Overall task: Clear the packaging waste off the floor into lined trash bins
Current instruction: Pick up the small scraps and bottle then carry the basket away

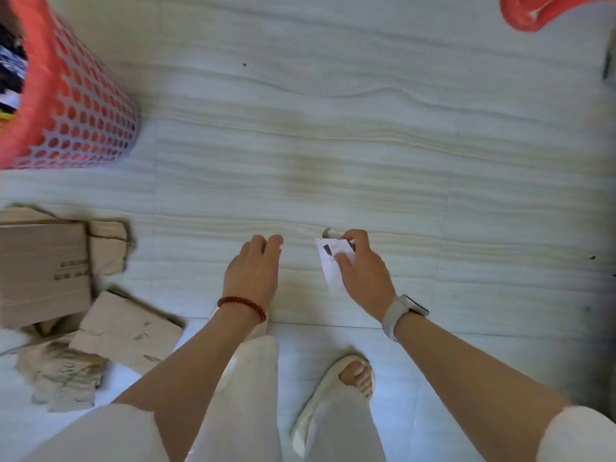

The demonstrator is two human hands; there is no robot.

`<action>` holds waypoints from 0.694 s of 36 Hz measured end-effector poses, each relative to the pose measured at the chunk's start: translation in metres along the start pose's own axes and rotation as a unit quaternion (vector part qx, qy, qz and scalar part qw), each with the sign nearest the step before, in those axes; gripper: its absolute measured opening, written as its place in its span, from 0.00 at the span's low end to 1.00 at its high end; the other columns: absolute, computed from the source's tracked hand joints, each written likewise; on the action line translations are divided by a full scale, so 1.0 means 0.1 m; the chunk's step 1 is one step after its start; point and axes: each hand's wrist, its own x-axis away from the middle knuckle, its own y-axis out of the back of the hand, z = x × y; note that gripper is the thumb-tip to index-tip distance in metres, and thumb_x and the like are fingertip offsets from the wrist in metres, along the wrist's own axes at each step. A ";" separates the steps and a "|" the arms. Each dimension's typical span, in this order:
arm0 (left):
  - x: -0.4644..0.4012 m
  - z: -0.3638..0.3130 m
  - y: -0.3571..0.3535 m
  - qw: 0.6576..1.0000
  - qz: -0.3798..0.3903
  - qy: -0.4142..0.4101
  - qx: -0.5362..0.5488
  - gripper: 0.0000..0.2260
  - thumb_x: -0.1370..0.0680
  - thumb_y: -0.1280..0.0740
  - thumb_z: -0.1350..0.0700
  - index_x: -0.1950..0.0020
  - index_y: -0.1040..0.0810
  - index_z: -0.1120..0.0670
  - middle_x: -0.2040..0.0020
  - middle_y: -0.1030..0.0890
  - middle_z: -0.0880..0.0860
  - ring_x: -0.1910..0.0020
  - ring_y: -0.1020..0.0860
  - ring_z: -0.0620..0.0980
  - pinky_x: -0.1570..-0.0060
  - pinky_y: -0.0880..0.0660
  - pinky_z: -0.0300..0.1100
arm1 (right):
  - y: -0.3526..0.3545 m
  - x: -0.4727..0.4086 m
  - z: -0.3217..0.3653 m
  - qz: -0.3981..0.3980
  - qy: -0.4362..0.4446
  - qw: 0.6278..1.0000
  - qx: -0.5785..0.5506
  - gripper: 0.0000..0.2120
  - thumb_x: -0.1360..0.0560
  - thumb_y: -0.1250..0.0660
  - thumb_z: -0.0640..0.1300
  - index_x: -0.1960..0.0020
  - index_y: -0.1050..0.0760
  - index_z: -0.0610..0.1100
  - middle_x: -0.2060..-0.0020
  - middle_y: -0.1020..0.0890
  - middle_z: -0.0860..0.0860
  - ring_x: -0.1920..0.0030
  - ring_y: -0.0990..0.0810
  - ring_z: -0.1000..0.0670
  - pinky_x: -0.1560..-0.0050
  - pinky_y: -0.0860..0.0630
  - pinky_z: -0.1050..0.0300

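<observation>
My right hand (361, 271) pinches a small white slip of paper packaging (330, 261) with dark print, held just above the pale tiled floor. My left hand (255, 271), with a red bead bracelet at the wrist, hovers beside it, its fingers loosely bent and holding nothing. A perforated bin with a red liner (83, 105) stands at the upper left, partly cut off by the frame. Torn cardboard pieces (126, 328) and a flattened cardboard box (43, 271) lie on the floor at the left.
Part of a second red liner or bin (540, 11) shows at the top right corner. My foot in a white slipper (336, 391) stands below my hands. A dark object (608, 61) sits at the right edge. Streaked floor tiles (333, 145) stretch ahead.
</observation>
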 end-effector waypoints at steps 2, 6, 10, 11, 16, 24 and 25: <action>0.06 0.06 0.37 0.998 -0.018 0.049 0.029 0.11 0.31 0.31 0.70 0.51 0.24 0.60 0.62 0.24 0.58 0.69 0.25 0.56 0.78 0.36 0.39 | 0.07 0.12 0.41 -0.005 0.025 0.999 -0.031 0.17 0.22 0.42 0.41 0.34 0.38 0.46 0.57 0.25 0.50 0.59 0.25 0.44 0.59 0.29 0.52; 0.16 0.27 1.20 0.987 -0.127 0.071 0.066 0.04 0.25 0.37 0.62 0.52 0.24 0.58 0.58 0.22 0.59 0.65 0.22 0.59 0.77 0.33 0.39 | 0.23 0.28 1.33 0.005 0.076 0.996 -0.045 0.16 0.23 0.41 0.42 0.36 0.33 0.47 0.59 0.23 0.47 0.61 0.26 0.45 0.60 0.28 0.52; 0.20 0.63 2.01 0.972 -0.197 0.092 0.085 0.07 0.24 0.47 0.52 0.50 0.33 0.53 0.57 0.23 0.60 0.62 0.23 0.60 0.75 0.28 0.44 | 0.33 0.39 2.33 0.007 0.140 0.989 -0.054 0.15 0.23 0.41 0.42 0.37 0.32 0.46 0.53 0.20 0.45 0.57 0.24 0.44 0.57 0.28 0.53; 0.20 0.73 2.18 0.968 -0.207 0.108 0.090 0.09 0.24 0.48 0.52 0.50 0.32 0.53 0.56 0.23 0.61 0.61 0.23 0.61 0.74 0.29 0.45 | 0.34 0.40 2.57 0.007 0.156 0.986 -0.064 0.14 0.23 0.41 0.42 0.37 0.31 0.46 0.51 0.20 0.45 0.55 0.23 0.44 0.56 0.27 0.53; 0.08 1.25 2.86 0.933 -0.256 0.215 0.130 0.11 0.23 0.40 0.59 0.46 0.24 0.63 0.49 0.26 0.66 0.53 0.25 0.65 0.61 0.25 0.57 | 0.21 0.31 3.65 0.006 0.187 0.977 -0.100 0.13 0.23 0.42 0.41 0.39 0.31 0.43 0.46 0.22 0.46 0.48 0.24 0.45 0.51 0.28 0.54; -0.18 1.82 3.11 0.949 -0.016 0.277 0.150 0.29 0.21 0.42 0.47 0.25 0.53 0.44 0.23 0.56 0.50 0.25 0.59 0.55 0.28 0.55 0.57 | -0.27 -0.01 4.44 0.057 0.179 0.977 -0.103 0.25 0.23 0.41 0.41 0.27 0.42 0.47 0.31 0.32 0.48 0.32 0.33 0.46 0.33 0.33 0.51; -0.19 1.84 3.12 0.953 0.005 0.271 0.136 0.30 0.22 0.42 0.45 0.25 0.55 0.43 0.23 0.59 0.49 0.25 0.62 0.54 0.28 0.58 0.56 | -0.26 -0.02 4.46 0.064 0.162 0.980 -0.099 0.24 0.22 0.42 0.41 0.27 0.42 0.46 0.31 0.32 0.47 0.33 0.32 0.46 0.34 0.33 0.55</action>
